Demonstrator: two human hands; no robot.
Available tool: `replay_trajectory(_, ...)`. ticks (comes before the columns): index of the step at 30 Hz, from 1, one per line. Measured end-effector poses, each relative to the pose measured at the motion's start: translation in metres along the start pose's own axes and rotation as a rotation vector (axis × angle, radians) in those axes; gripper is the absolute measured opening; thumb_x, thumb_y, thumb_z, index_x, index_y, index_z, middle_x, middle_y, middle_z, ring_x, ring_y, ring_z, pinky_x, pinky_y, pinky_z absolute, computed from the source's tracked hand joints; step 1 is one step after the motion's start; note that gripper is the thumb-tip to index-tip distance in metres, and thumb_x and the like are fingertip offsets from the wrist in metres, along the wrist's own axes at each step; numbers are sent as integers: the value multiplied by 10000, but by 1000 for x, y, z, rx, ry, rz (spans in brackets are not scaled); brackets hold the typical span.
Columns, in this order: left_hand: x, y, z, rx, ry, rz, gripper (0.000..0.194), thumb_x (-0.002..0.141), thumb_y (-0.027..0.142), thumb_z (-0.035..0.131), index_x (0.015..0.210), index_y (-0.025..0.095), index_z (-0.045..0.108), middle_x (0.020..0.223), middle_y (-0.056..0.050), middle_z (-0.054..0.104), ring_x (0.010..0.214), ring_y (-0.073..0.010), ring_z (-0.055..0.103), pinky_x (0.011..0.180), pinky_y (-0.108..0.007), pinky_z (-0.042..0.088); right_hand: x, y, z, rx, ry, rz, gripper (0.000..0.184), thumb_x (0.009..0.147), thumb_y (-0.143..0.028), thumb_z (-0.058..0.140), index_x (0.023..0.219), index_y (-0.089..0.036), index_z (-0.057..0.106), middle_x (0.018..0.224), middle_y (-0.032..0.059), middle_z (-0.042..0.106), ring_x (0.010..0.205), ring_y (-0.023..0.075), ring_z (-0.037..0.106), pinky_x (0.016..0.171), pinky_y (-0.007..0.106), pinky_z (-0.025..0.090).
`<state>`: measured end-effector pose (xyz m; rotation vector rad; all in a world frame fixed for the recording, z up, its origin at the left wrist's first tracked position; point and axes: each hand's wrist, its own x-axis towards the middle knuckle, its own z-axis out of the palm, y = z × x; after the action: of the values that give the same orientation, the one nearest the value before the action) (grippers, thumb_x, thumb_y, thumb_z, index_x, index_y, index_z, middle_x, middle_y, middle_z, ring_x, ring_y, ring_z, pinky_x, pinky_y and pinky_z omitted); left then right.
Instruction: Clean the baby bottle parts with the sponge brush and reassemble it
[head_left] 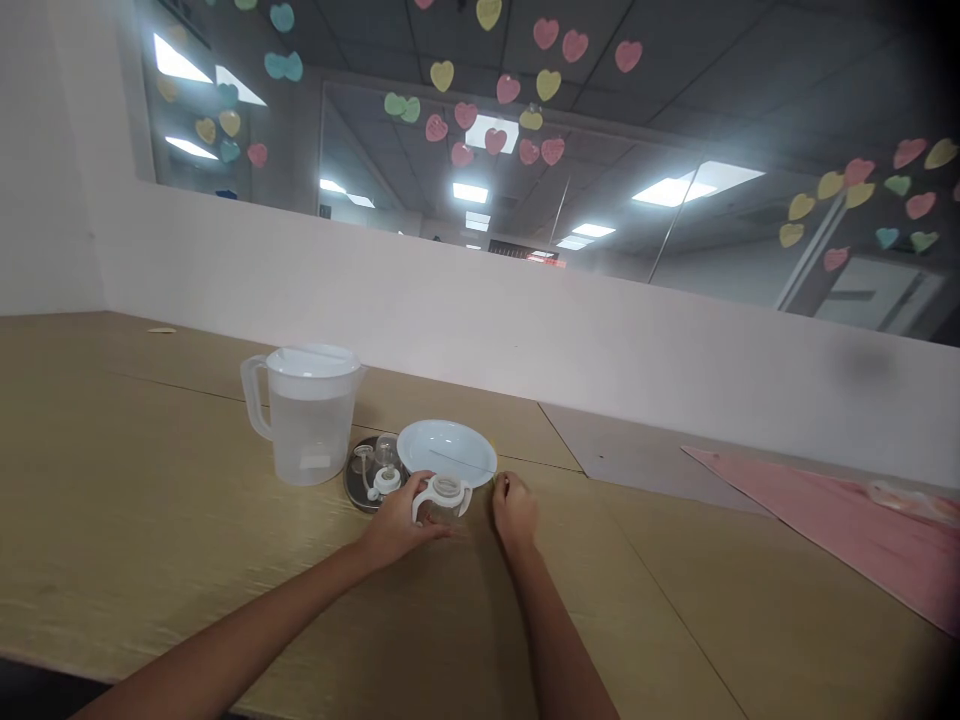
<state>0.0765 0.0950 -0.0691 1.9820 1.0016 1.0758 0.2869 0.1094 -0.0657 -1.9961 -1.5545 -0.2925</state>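
While left hand [397, 522] grips clear bottle with white handles [448, 487] from one side, mouth upward, bottle could tip if bumped against pale blue dish [444, 441] just behind. Dark round tray [352, 490] lies beside, pitcher [311, 425] farther left. Right hand [515, 512] has fingers curled near dish rim; cannot tell whether it holds something. Forearms reach forward, converging.
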Motion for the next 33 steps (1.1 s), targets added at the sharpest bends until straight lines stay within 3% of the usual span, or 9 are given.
replay_trajectory(4,1,-3,-12,93,3,39,841,633,533,702,1317,193,351,977,-56,617,786,-196,598,703,-300,462,-2,-7,-4,206,135,42,424,945,-336,248,895,-171,635,790,82,680,637,174,594,536,252,306)
replay_trajectory(6,4,-5,-24,75,15,102,710,740,532,601,1304,171,364,922,-46,617,743,-172,586,679,-282,460,-3,-11,-4,318,151,17,455,947,-389,231,1004,-167,624,855,87,690,710,190,615,584,256,358)
replay_trajectory(9,11,-11,-45,99,131,149,417,880,482,392,1092,153,534,778,-30,616,686,-155,569,664,-272,448,-5,-15,-3,472,153,-62,476,937,-439,242,1072,-170,611,987,87,681,870,196,620,704,262,416)
replay_trajectory(12,18,-25,-61,297,257,144,397,911,441,318,888,167,604,809,-54,638,769,-183,588,711,-299,447,-4,-16,-1,506,102,-73,493,927,-459,244,950,-171,644,935,86,682,855,193,616,712,262,427)
replay_trajectory(17,25,-57,-62,664,304,153,421,920,421,307,882,153,628,883,-98,641,874,-219,589,790,-347,457,-2,-15,1,516,63,-82,443,884,-501,312,867,-186,623,733,42,642,656,174,576,596,249,403)
replay_trajectory(23,25,-71,-59,718,281,141,374,928,375,334,915,146,629,941,-112,647,907,-216,595,830,-365,460,-2,-19,-1,624,60,-55,266,773,-404,434,749,-185,582,565,-23,523,530,146,490,542,232,373)
replay_trajectory(28,20,-19,-60,533,399,276,304,930,307,340,954,162,606,919,-83,656,890,-203,608,820,-357,484,-1,-19,-3,687,53,41,181,688,-355,466,688,-193,547,523,-47,464,511,138,461,530,227,361)
replay_trajectory(31,-2,41,-66,388,676,576,245,898,245,410,1098,209,547,1051,-74,613,1005,-204,574,882,-378,477,-2,-18,-3,650,46,66,177,692,-350,467,696,-193,548,523,-44,465,515,141,467,531,227,355)
replay_trajectory(33,-30,76,-79,388,873,729,465,859,237,462,1313,287,375,1228,-69,516,1147,-242,500,958,-461,440,-3,-18,-4,580,42,62,185,718,-345,451,724,-194,557,547,-33,491,533,145,483,540,227,347)
